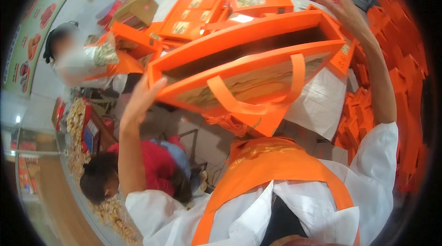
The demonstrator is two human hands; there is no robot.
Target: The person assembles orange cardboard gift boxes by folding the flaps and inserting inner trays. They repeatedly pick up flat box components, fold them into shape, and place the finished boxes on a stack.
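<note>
head view: left hand (pixel 140 101) is gripping the left end of an orange cardboard gift bag with loop handles (pixel 248 68), frame centre, mouth open; right hand (pixel 347 13) is splayed, released, upper right. likely mid bag-opening; next needs right-side support.

One open orange gift bag (pixel 248 61), three flat orange boxes (pixel 193 15), one cardboard carton (pixel 138 8), two other people (pixel 78 59).
</note>
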